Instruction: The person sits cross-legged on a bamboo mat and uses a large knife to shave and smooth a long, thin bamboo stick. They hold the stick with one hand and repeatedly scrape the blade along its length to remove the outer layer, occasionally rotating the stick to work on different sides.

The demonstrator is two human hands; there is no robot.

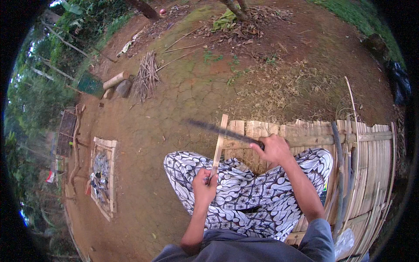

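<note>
My left hand (204,187), above my patterned trouser leg, is closed round the lower end of a flat bamboo strip (218,150). The strip slants up and away, its pale far end beyond my knees. In my right hand (275,150) is the handle of a machete (238,136). Its long dark blade points left and crosses the strip near the far end; motion blurs the tip. Whether the edge touches the strip I cannot tell. A small dark piece shows at my left fingers, too unclear to name.
I sit cross-legged on a bamboo slat platform (301,130). Long poles (338,174) and thin strips lie along its right side, with a clear plastic bag (345,242) near me. Curled shavings (288,94) litter the ground ahead. Farther left are a stick bundle (147,74) and a framed rubbish pit (101,174).
</note>
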